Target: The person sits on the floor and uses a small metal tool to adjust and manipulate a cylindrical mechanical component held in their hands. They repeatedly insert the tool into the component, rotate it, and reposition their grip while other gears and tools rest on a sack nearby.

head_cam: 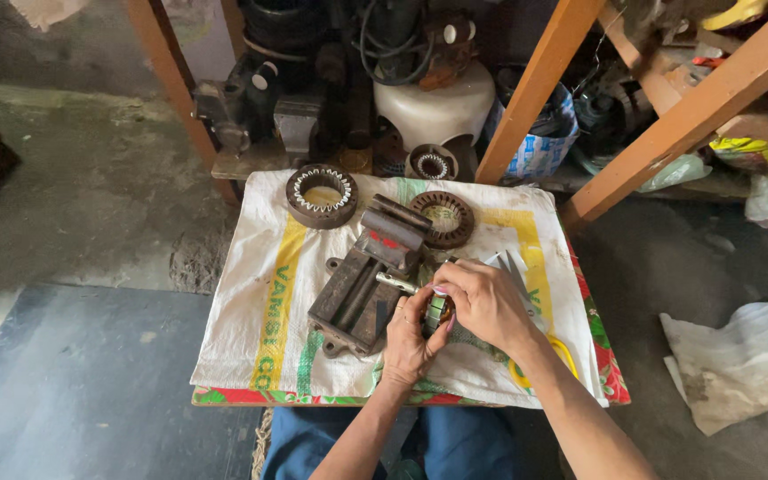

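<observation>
Both hands closed around one small stator core, left hand cradling, right hand pinching its top; two ring-shaped stators lying untouched behind the vise.

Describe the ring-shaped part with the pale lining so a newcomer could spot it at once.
Start at the white woven sack covering the low table. At its far left corner lies a dark round metal ring. Unlike the bare dark toothed ring to its right, its slots hold pale lining.

**Dull metal on woven cloth**

The bench vise is rough, matt dark metal with rusty patches. Two stator rings look like dull brown laminated steel. Beneath them lies a woven plastic sack, matt white. The frame's beams are painted wood, slightly glossy.
</observation>
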